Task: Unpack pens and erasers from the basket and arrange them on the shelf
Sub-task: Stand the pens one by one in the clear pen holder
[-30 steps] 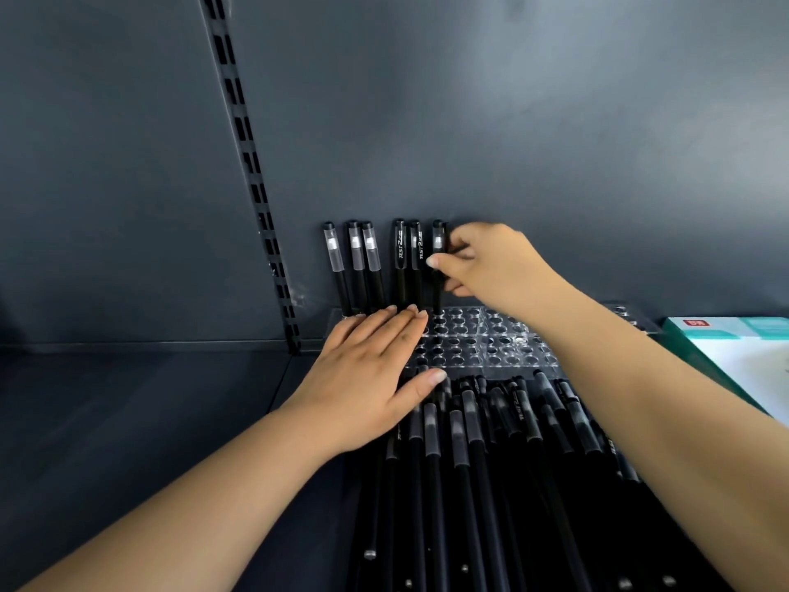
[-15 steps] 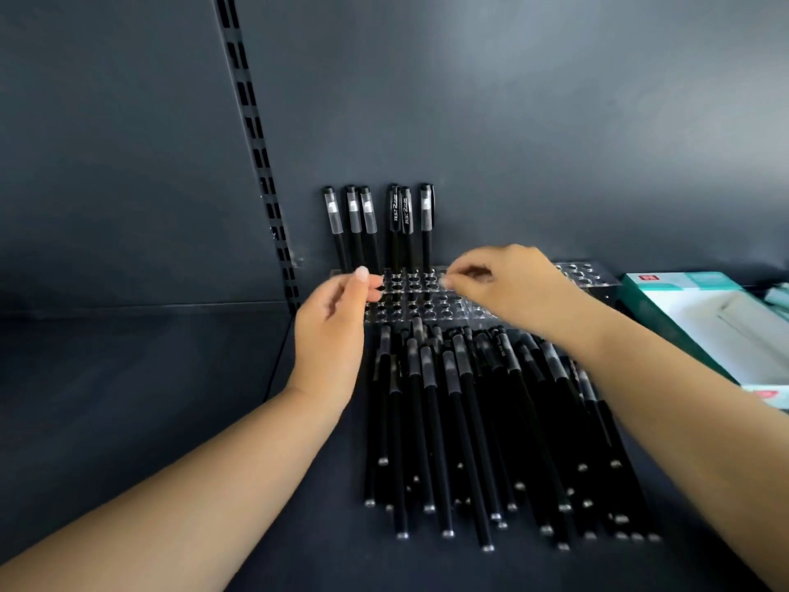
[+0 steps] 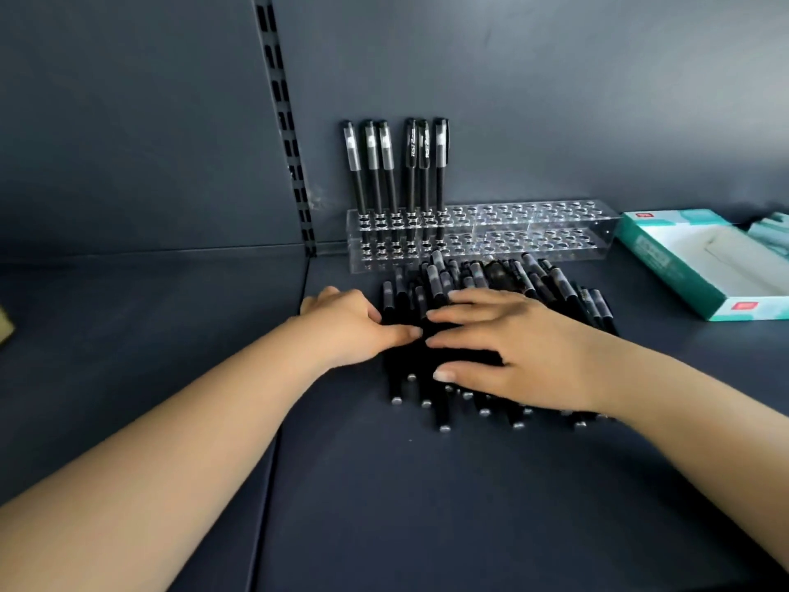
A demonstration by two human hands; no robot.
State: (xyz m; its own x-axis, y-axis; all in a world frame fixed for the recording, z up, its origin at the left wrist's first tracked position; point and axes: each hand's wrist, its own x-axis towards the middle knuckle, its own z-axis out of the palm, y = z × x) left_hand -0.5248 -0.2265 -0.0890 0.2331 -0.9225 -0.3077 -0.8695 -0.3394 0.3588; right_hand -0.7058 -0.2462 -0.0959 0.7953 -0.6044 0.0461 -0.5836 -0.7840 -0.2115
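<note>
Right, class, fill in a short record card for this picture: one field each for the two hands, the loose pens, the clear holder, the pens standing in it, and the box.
left hand: at the left edge of the pile, thumb touching the pens
right hand: fingers spread flat on top of the pile
loose pens: black, heaped on the dark shelf in front of the holder
clear holder: against the back wall, most holes unfilled
standing pens: six, upright at the holder's left end
box: teal and white, open, right of the holder

Light: dim, cool, brightest on the back wall (image 3: 597,79) at upper right
Glare: small glints on the clear pen rack (image 3: 533,232)
Focus: slightly soft throughout
Distortion: wide-angle bending at edges
</note>
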